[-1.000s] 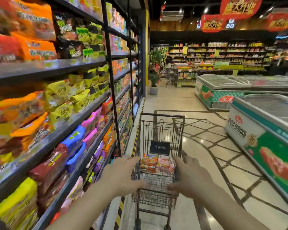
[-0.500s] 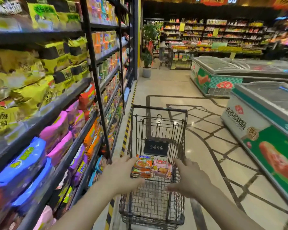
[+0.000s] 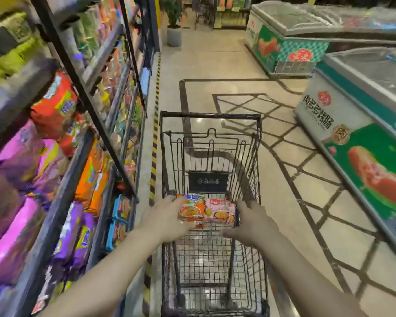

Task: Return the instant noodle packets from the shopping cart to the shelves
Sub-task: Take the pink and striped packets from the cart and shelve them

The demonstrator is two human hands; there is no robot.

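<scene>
Supermarket aisle, tiled floor (image 3: 217, 65) running up the middle of the frame. Along the left edge, blurred shelves (image 3: 62, 202) packed with noodle packs in pink, purple, orange and yellow. Down the right side, chest freezers (image 3: 364, 138) with green panels; a potted plant (image 3: 173, 24) far off at the top centre.

Lower centre, a black wire shopping cart (image 3: 209, 115), standing just beside the yellow-and-black floor stripe that edges the shelving. Inside, against the near end and below the dark placard, two instant noodle packets side by side and touching: an orange packet (image 3: 191, 210) to the left, a pink packet (image 3: 220, 213) to the right. More possibly underneath, cannot tell.

Left hand (image 3: 167, 219) reaching in at the orange packet's left edge, thumb lying under its lower edge, other fingers hidden beyond the back of the hand; looks like the start of a grasp, though whether clamped cannot be told. Right hand (image 3: 253, 223) at the pink packet's right end, fingers spread apart and loosely bent, thumb out toward the centre, closing on nothing visible yet.

Likely step: taking up both packets at once. Risks from here: a slippery wrapper sliding out of a shallow one-sided grasp and dropping back into the cart; a squeeze from both ends crushing the brittle noodles; and, with so many similar colours on the left, a packet ending up on the wrong row.
</scene>
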